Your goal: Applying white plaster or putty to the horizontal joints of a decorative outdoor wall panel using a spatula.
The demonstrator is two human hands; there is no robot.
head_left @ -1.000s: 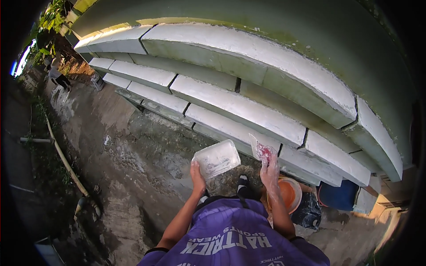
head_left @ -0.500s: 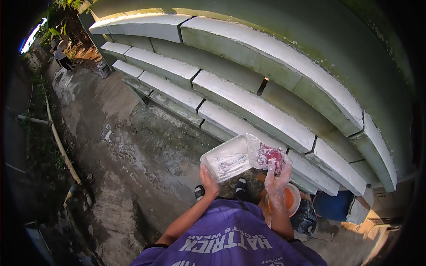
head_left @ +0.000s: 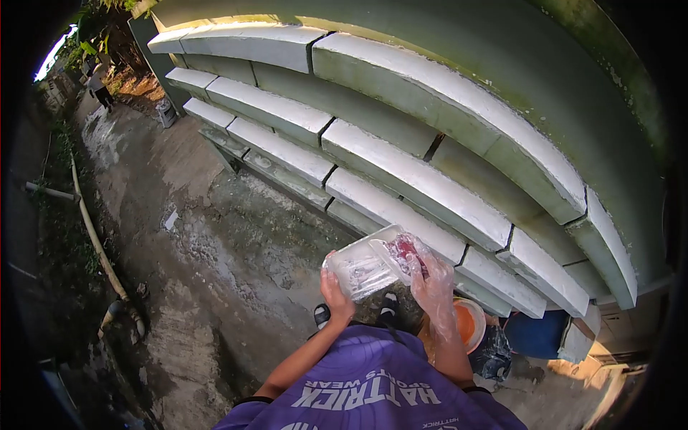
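Observation:
My left hand (head_left: 335,294) grips the outer edge of a shallow, pale rectangular tray (head_left: 352,276), smeared inside with white paste or paint. In my right hand (head_left: 433,290) is a wide flat tool (head_left: 405,249) with a red handle. The tool's broad white end lies over the tray's right side, and I cannot tell whether it is a brush or a scraper. White stuff coats my right fingers and forearm, and the fingers partly hide the handle. Just beyond the tray run stepped ledges (head_left: 408,213) with white tops and greenish faces.
By my right forearm stand a round container with orange inside (head_left: 467,324) and a blue tub (head_left: 534,333). A green wall (head_left: 623,143) rises behind the ledges. Concrete ground (head_left: 236,251) with white stains stretches left, with a pipe (head_left: 97,233) along it. A person (head_left: 100,86) is far left.
My right hand has moved left, bringing the red-handled tool further over the tray. The tray has tilted slightly in my left hand. My view has shifted a little.

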